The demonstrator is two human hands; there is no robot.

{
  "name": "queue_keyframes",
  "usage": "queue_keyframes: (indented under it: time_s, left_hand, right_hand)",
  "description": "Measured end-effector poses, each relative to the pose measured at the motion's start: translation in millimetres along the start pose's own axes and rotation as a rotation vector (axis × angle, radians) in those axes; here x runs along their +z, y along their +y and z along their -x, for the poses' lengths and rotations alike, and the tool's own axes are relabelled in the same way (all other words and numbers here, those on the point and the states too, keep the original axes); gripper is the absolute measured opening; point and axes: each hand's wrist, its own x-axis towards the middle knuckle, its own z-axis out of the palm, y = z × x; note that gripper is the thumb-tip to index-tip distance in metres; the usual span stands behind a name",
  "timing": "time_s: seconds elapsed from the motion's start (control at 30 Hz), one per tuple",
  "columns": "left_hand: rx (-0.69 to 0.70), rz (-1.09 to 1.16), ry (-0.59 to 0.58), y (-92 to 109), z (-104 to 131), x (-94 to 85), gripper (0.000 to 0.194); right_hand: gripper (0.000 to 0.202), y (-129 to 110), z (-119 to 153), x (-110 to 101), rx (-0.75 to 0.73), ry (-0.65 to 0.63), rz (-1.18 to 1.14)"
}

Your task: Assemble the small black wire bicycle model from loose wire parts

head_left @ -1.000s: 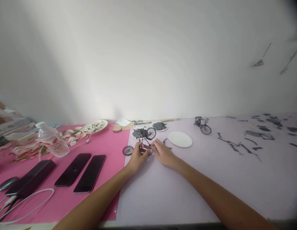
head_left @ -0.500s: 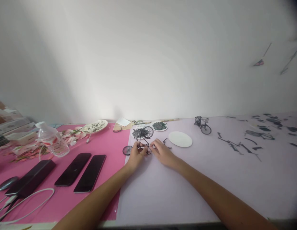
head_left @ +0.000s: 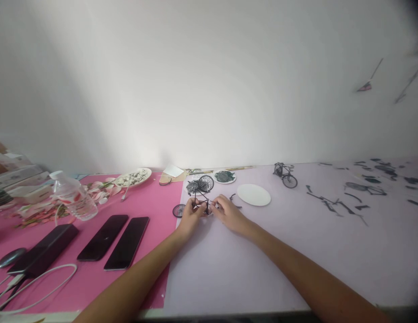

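A small black model bicycle frame (head_left: 202,196) with a wheel at its upper end is held by my left hand (head_left: 191,217), its fingers closed round the lower part. My right hand (head_left: 231,216) meets it from the right, thumb and fingertips pinched at the frame's lower end; any tiny part between them is too small to make out. A loose black wheel (head_left: 178,211) lies left of my left hand. Just beyond the bicycle, a white plate with black wheels (head_left: 192,186) is partly hidden. Small curved black pieces (head_left: 233,197) lie beside my right hand.
An empty white plate (head_left: 253,195) lies right of my hands, with another model bicycle (head_left: 285,175) behind it. Black parts (head_left: 333,204) are scattered at right. Two phones (head_left: 126,243), a bottle (head_left: 74,196), a black box (head_left: 45,249) and a petal dish (head_left: 134,177) are at left.
The held bicycle frame has tilted a little, its upper wheel moving slightly left and down. Both hands remain almost in place.
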Motion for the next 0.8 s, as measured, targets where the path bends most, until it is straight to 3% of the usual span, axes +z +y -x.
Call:
queue_keyframes:
  time_s: [0.8]
  left_hand:
    - [-0.067, 0.036, 0.03, 6.6, 1.5, 3.5, 0.044]
  right_hand:
    - [0.012, -1.3, -0.5, 2.0, -0.017, 0.038, 0.003]
